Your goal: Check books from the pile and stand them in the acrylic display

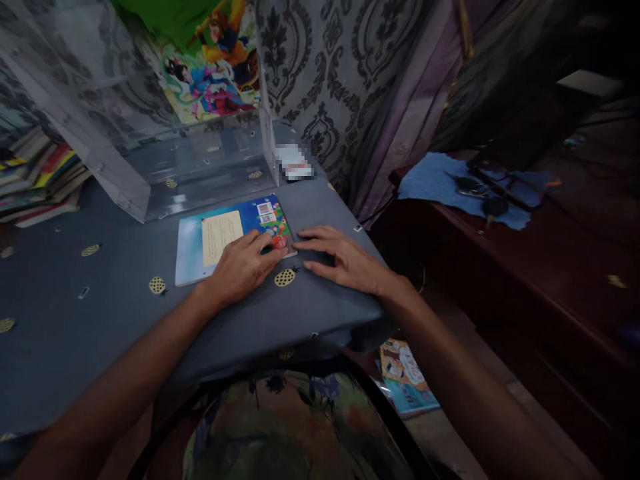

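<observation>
A thin blue book [193, 247] lies closed on the grey tablecloth, its cream text panel and barcode facing up. My left hand [245, 263] rests on the book's lower right part, fingers loosely bent and thumb stretched to the right; it grips nothing. Beside the book's right edge, my right hand [340, 257] is open, its fingers apart and pointing left toward the book. Whether its fingertips touch the book's edge I cannot tell.
A clear acrylic stand [200, 193] rises behind the book. Stacked books [40, 173] sit at the left. On the dark red cabinet at right, glasses [505, 187] and keys lie on a blue cloth [430, 180]. A colourful booklet [407, 377] is below the table edge.
</observation>
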The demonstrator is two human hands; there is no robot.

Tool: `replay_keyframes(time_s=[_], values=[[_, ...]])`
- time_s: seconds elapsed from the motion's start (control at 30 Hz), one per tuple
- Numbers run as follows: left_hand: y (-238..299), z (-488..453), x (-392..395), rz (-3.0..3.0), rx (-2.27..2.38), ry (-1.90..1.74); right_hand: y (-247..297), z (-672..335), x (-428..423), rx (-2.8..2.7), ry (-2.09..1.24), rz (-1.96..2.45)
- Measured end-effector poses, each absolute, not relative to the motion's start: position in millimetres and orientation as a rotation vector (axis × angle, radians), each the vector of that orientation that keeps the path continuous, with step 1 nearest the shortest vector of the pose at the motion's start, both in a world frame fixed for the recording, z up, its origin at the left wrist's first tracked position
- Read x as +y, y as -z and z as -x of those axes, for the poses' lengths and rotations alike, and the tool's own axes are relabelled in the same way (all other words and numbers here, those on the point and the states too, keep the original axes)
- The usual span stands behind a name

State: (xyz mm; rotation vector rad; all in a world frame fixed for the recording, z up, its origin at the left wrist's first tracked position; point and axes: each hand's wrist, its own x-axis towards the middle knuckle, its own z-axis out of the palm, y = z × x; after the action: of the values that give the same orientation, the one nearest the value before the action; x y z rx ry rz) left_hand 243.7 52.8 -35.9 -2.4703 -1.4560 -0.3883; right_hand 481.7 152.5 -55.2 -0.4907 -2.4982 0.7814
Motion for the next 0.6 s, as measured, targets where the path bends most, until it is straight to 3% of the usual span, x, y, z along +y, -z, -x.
replay_keyframes(time_s=[0.33,0.6], values=[[33,-252,50,2.373,-1.328,0.252,54,-472,113,-2.646,-0.068,0.722],[30,-254,48,2.363,-1.293,0.184,54,-470,107,-2.65,0.078,0.723]])
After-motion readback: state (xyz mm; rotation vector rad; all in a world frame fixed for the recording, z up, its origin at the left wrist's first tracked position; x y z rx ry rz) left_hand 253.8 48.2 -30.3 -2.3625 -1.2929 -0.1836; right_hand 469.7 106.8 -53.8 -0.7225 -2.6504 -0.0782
